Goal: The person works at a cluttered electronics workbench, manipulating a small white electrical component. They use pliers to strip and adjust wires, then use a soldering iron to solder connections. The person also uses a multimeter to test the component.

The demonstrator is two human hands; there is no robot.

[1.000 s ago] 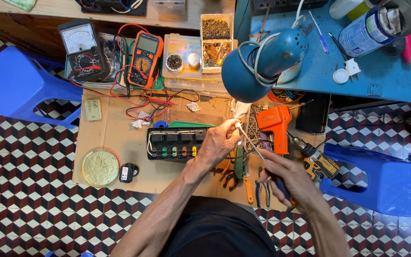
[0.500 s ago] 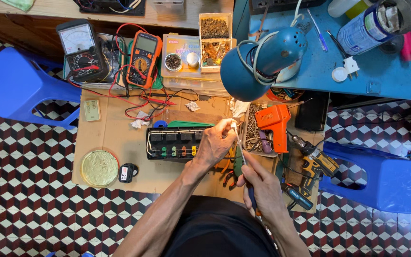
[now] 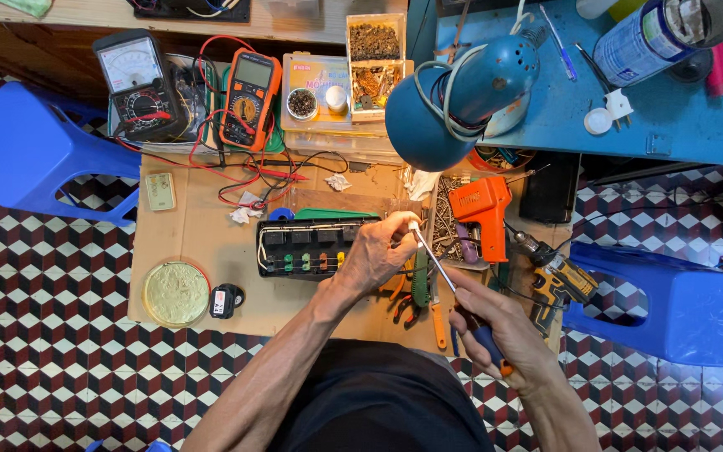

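Observation:
My left hand rests on the right end of a black power strip with coloured switches, its fingers closed around that end. In my right hand I grip a screwdriver by its blue and orange handle. The metal shaft slants up and to the left, and its tip sits at my left fingertips near the strip's end. Both forearms reach in from the bottom of the head view, over a sheet of cardboard on the tiled floor.
Pliers and cutters lie under my hands. An orange glue gun and a cordless drill sit to the right. Two multimeters with red leads stand at the back, a blue lamp overhangs, and blue stools flank the cardboard.
My right hand has drawn back toward me and down to the right along the screwdriver's line. The left hand stays on the power strip's end.

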